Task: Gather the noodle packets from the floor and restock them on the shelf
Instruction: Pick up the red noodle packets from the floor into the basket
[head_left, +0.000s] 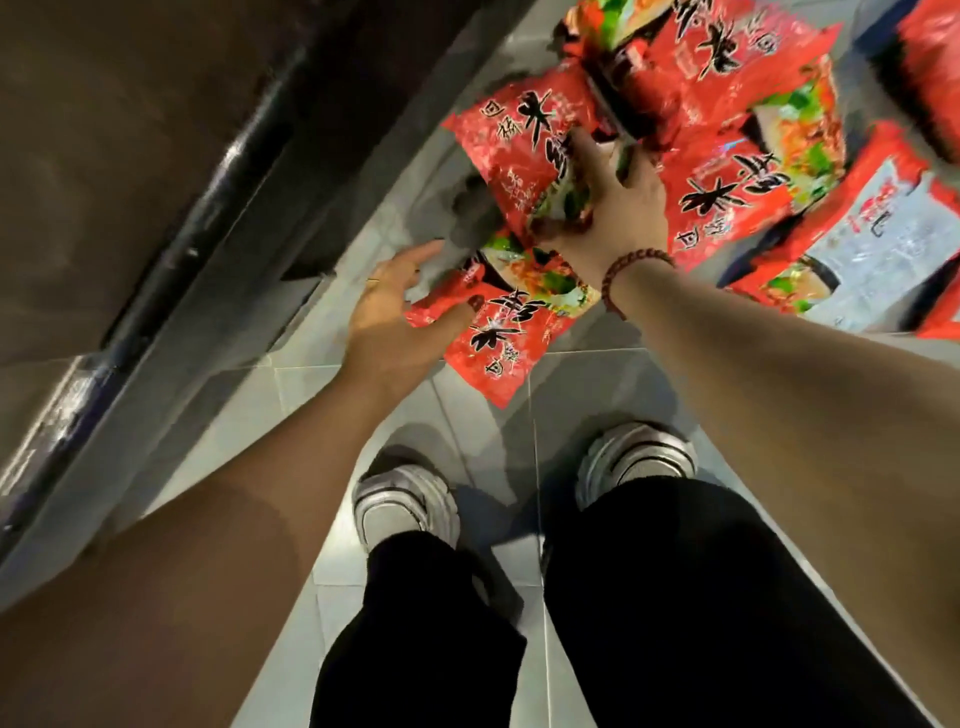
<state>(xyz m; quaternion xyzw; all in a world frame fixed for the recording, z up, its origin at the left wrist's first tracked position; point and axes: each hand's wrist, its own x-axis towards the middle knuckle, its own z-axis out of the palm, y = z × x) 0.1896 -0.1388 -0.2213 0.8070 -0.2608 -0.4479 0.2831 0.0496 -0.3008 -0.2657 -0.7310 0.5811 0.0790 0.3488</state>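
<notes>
Several red noodle packets lie scattered on the grey tiled floor ahead of my feet. My right hand (608, 208), with a bead bracelet at the wrist, grips the lower edge of one red packet (519, 150) and holds it tilted. My left hand (400, 312) holds the left end of another red packet (509, 322), thumb on top and fingers reaching beneath it. More packets (753, 156) are piled behind and to the right, one lying with its pale back side (878, 244) up.
The dark base and edge of the shelf unit (171, 249) run diagonally along the left. My two pale sneakers (410, 499) and black trousers fill the bottom of the view. Bare tiled floor (519, 441) shows between my feet and the packets.
</notes>
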